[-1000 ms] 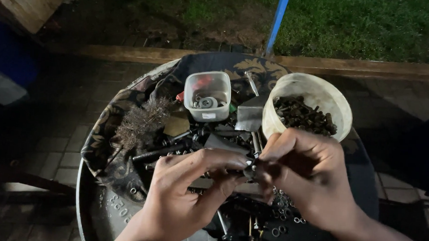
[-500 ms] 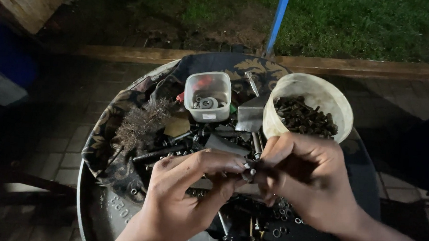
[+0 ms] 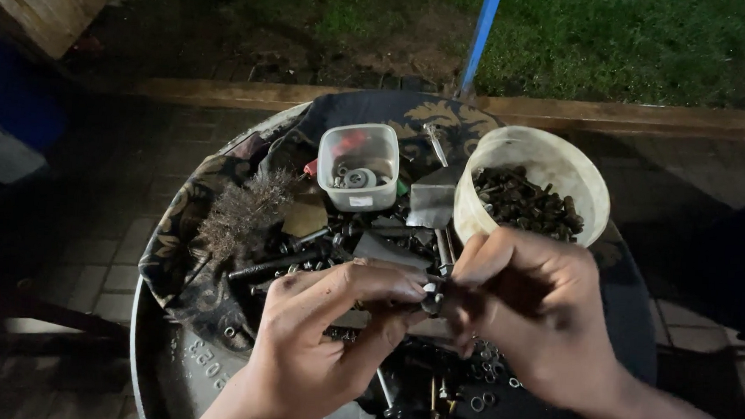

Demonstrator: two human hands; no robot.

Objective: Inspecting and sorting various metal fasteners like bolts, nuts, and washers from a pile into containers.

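— What are the hands doing?

— The left hand [image 3: 323, 343] and the right hand [image 3: 528, 320] meet over the middle of the tray. Both are pinched on one small metal fastener [image 3: 430, 298], a bolt with a nut on it by the look of it, held between their fingertips just above the clutter.

— How would that piece handle?

— I judge it stiff, hard and light for its size, probably a bit greasy or rusty, so it could slip. The best hold looks like the head on one side and the nut's flats on the other, with the thread left free.

— What lies under the hands?

— Loose washers [image 3: 487, 379] and dark bolts [image 3: 280, 264] scattered on a patterned dark cloth [image 3: 175, 250], which lines a round metal tray [image 3: 148, 351].

— And farther out?

— To the far right stands a cream plastic tub [image 3: 562, 164] filled with dark nuts and bolts. Left of it is a small clear container [image 3: 358, 168] holding washers. A wire brush [image 3: 241, 211] lies on the left. Beyond the tray there are paving, a blue pole [image 3: 484, 28] and grass [image 3: 653, 46].
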